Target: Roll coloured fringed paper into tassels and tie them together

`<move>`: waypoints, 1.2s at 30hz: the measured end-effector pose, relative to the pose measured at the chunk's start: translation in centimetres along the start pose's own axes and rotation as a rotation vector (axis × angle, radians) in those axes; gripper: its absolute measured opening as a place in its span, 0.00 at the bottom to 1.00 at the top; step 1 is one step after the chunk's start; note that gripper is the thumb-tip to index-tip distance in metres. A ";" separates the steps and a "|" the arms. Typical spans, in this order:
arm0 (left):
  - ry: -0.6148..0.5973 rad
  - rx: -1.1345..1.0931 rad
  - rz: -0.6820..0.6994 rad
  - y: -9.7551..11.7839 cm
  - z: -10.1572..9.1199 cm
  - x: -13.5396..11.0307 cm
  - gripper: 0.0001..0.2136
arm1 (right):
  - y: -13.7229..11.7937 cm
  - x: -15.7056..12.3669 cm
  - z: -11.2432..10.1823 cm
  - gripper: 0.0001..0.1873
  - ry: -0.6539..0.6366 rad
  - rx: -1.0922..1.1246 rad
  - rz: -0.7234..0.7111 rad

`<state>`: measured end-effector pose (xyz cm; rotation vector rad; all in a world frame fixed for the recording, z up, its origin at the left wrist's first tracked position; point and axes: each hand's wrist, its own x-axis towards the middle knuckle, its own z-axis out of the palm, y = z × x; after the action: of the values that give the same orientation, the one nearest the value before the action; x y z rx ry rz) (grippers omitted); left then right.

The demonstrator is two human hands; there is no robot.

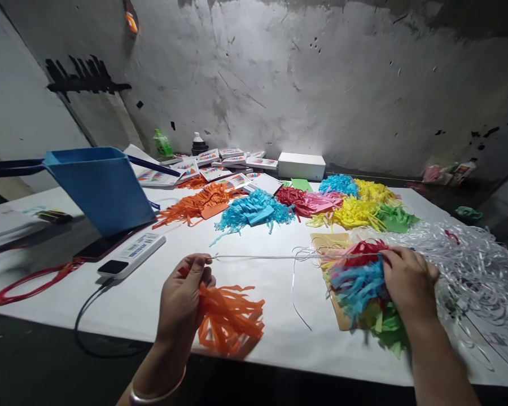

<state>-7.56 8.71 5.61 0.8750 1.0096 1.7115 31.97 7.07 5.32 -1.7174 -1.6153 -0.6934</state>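
A white ribbon (258,257) runs nearly level between my two hands. My left hand (186,296) is closed in a pinch on its left end, thumb against the bent fingers. An orange paper tassel (231,318) lies beside that hand, partly hidden behind it. My right hand (408,282) is closed on the ribbon at the right, over a multicolour bunch of paper tassels (358,279) in red, blue and green. Part of that bunch is covered by the hand. A tan sheet (342,321) lies under it.
Tassel piles, orange (198,203), blue (258,208) and yellow (358,211), line the back. Tangled white ribbon (478,265) spreads at right. A blue box (101,189), a white device (131,256) with a cable and a red cord (34,282) occupy the left. Behind stands a white box (301,166).
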 end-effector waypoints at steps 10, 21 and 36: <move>-0.608 0.386 0.058 -3.3 3.2 -5.8 0.12 | -17.7 -7.1 -1.3 0.12 -0.527 1.072 0.037; -0.950 0.481 -0.095 -3.3 2.7 -7.2 0.38 | -17.4 -8.2 -1.8 0.12 -0.498 1.114 0.024; -0.552 -0.201 -0.656 -4.5 2.7 -7.3 0.14 | -16.4 -10.5 -2.1 0.18 -0.459 0.961 0.122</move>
<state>-1.37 3.52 1.81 0.7170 0.6311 0.9217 14.90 -1.09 0.50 -1.2411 -1.6889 0.5349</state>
